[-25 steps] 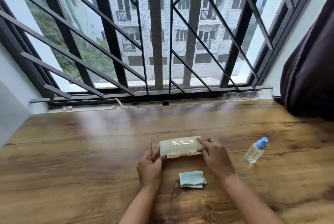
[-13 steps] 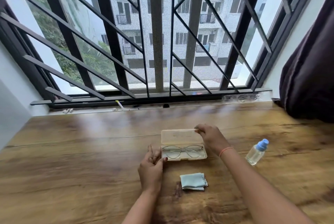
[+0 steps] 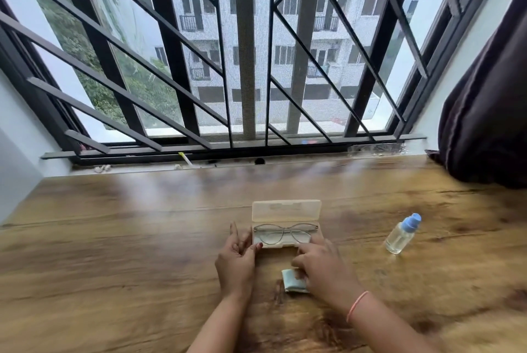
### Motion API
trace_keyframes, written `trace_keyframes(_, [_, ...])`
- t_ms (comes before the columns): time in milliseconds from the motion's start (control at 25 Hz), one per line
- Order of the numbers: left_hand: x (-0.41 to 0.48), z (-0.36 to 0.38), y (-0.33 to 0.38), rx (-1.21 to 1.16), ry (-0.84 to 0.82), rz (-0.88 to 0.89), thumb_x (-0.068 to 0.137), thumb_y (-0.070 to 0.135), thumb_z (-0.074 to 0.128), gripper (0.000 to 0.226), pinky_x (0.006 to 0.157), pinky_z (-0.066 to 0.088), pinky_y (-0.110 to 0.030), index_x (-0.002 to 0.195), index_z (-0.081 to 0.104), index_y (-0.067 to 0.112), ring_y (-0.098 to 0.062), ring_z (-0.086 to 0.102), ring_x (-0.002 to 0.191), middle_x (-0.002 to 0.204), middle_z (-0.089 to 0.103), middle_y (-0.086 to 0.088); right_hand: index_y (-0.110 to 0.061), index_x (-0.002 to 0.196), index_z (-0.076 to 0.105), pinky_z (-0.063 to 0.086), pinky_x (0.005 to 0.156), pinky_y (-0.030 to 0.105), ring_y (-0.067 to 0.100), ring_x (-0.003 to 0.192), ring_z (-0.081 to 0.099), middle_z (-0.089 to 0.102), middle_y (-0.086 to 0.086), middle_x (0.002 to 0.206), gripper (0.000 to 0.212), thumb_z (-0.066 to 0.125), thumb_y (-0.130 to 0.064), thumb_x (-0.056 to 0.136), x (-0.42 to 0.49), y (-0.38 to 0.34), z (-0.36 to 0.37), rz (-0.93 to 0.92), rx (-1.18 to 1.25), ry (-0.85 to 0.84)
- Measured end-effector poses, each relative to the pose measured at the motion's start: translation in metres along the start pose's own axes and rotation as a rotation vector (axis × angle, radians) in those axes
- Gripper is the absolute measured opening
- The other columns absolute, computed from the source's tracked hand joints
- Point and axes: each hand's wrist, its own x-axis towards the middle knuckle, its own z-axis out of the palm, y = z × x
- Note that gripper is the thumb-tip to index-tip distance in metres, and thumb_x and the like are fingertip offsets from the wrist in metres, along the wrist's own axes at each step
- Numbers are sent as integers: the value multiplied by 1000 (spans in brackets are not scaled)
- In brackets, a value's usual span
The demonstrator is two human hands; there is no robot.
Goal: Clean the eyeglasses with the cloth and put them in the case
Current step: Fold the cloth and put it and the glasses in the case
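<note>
The left hand (image 3: 235,263) rests on the wooden surface (image 3: 114,253) at the left end of the case (image 3: 286,223), its thumb tip touching the near left corner and its fingers loosely curled and upright beside the case wall, gripping nothing. The right hand (image 3: 322,265) hovers low at the near right corner of the case, fingers bent and pointing down toward the front edge; it partly covers the cloth (image 3: 293,281) and looks blurred, so whether it touches the case or the cloth cannot be told. A thin pink band (image 3: 356,305) circles the right wrist.

The case lies open, its pale translucent lid tipped back away from the person. The eyeglasses (image 3: 283,233) lie folded inside the tray, lenses side by side. The folded light-blue cloth sits on the surface just in front of the case. Well off to the right stands a small clear bottle (image 3: 400,235) with a blue cap, leaning slightly. Beyond the surface is a barred window (image 3: 245,53), with a dark curtain (image 3: 484,110) at the right.
</note>
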Motion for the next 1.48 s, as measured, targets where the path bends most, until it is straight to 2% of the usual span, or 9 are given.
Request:
trace_keyframes(480, [0, 0, 1, -10, -7, -9, 73, 0, 72, 62, 71, 37, 7, 130, 48, 10, -6, 59, 103, 120, 62, -9, -23, 92, 67, 34, 91, 30, 16, 105, 45, 64, -4, 100, 12, 61, -23, 82, 4, -9, -13, 75, 158, -98])
trace_keyframes(640, [2, 0, -2, 5, 7, -1, 72, 0, 73, 57, 69, 36, 6, 124, 53, 13, -6, 59, 103, 121, 61, -9, -23, 85, 72, 41, 79, 28, 17, 91, 55, 71, -3, 86, 12, 66, -20, 75, 28, -1, -31, 117, 279, 117])
trace_keyframes(760, [1, 0, -3, 12, 6, -15, 71, 0, 73, 47, 74, 39, 1, 113, 58, 13, -10, 59, 107, 124, 58, -11, -21, 72, 74, 42, 68, 30, 19, 74, 53, 70, -2, 67, 13, 71, -9, 67, 56, 4, -34, 80, 163, 287])
trace_keyframes(920, [-1, -2, 4, -15, 9, -20, 71, 0, 73, 66, 75, 39, -4, 130, 47, 10, 4, 57, 96, 113, 65, -9, -23, 53, 68, 35, 55, 24, 15, 56, 51, 60, -7, 46, 22, 78, -4, 47, 70, 5, -23, 28, -31, 351])
trace_keyframes(1040, [-1, -1, 5, -36, -2, -6, 73, -2, 71, 70, 72, 35, 6, 135, 40, 9, 20, 48, 87, 107, 68, -8, -22, 52, 67, 31, 59, 24, 16, 58, 50, 58, -8, 46, 21, 76, -4, 46, 70, 5, -14, 24, -96, 382])
trace_keyframes(1160, [-1, 0, 5, -63, 0, -6, 73, -3, 70, 71, 72, 34, 8, 136, 39, 8, 30, 47, 77, 106, 68, -9, -20, 55, 66, 26, 62, 29, 18, 61, 50, 59, -8, 48, 11, 68, -12, 62, 70, 8, -4, -14, -119, 456])
trace_keyframes(1240, [-1, 0, 5, -77, 4, -8, 73, -3, 70, 72, 72, 34, 8, 136, 39, 9, 32, 47, 73, 106, 69, -8, -21, 61, 68, 26, 62, 30, 19, 62, 51, 61, -8, 51, 14, 62, -23, 74, 71, 9, 2, -47, -111, 504])
trace_keyframes(1320, [-2, 1, 6, -75, 9, -8, 73, -2, 71, 72, 71, 35, 8, 136, 39, 9, 32, 47, 73, 105, 69, -7, -22, 66, 70, 27, 62, 31, 19, 62, 52, 62, -9, 54, 9, 71, -28, 73, 72, 11, 7, -85, -117, 542])
trace_keyframes(1480, [-2, 0, 8, -80, 16, -6, 73, -3, 71, 71, 71, 35, 8, 136, 38, 8, 32, 47, 72, 105, 69, -8, -23, 71, 69, 29, 63, 31, 18, 69, 48, 66, -10, 63, 8, 67, -26, 77, 73, 14, 16, -93, -126, 648])
